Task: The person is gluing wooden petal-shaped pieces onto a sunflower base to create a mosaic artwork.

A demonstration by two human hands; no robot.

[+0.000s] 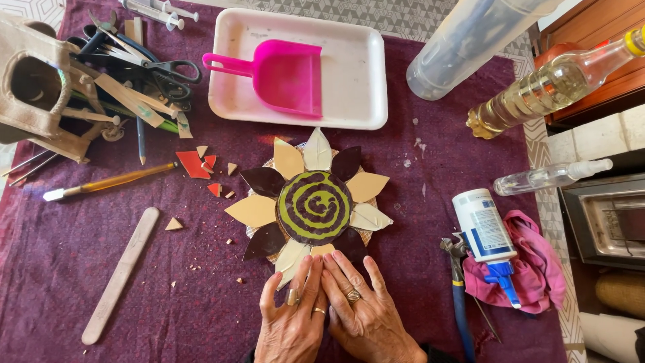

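A flower-shaped mosaic [313, 202] lies on the purple cloth [80, 255], with a green and dark spiral disc in its middle and cream, tan and dark brown petals around it. My left hand [292, 316] and my right hand [359, 312] lie side by side just below it. Both hands' fingertips press flat on the lower petals near a small tan piece [322, 250]. Neither hand grips anything. Both wear rings.
A white tray [356, 74] holding a pink dustpan [282, 74] sits behind the flower. Scissors and tools [134, 74] lie at the left, with a wooden stick [121, 272], a brush [107, 181] and red shards [195, 165]. A glue bottle [485, 232], pink rag, pliers [458, 289] and bottles stand right.
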